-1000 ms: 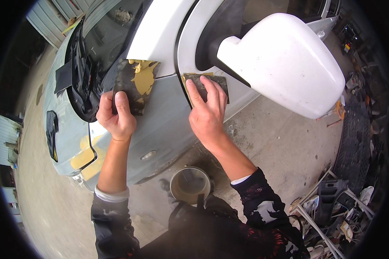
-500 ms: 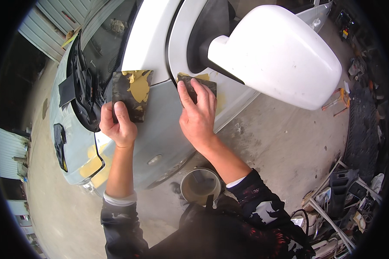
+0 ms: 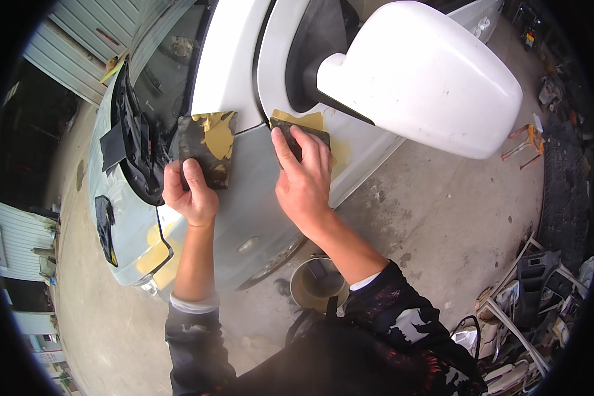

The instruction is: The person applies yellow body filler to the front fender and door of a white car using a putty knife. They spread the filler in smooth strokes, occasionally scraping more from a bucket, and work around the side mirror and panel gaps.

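My left hand (image 3: 193, 195) grips a dark, flat putty board (image 3: 200, 154) by its lower edge. Yellow body filler (image 3: 218, 135) is smeared over the board's upper right part. In my right hand (image 3: 303, 178) is a dark putty spreader (image 3: 318, 136), with fingers laid flat along its back. The spreader lies against the white door panel (image 3: 360, 135), just below the black mirror base. Along its upper edge shows a band of yellow filler (image 3: 310, 120) on the panel. Close to the left of it runs the seam between door and grey fender (image 3: 261, 198).
A large white side mirror (image 3: 422, 79) juts out right of my hands. On the floor below the fender stands a bucket (image 3: 319, 284). Scrap parts and metal frames (image 3: 518, 310) are piled at the lower right, and an orange stool (image 3: 528, 142) stands farther up.
My right hand has drawn the spreader slightly down the panel, and a wider yellow band shows above it. The whole view has shifted a little; the left hand keeps its hold on the board.
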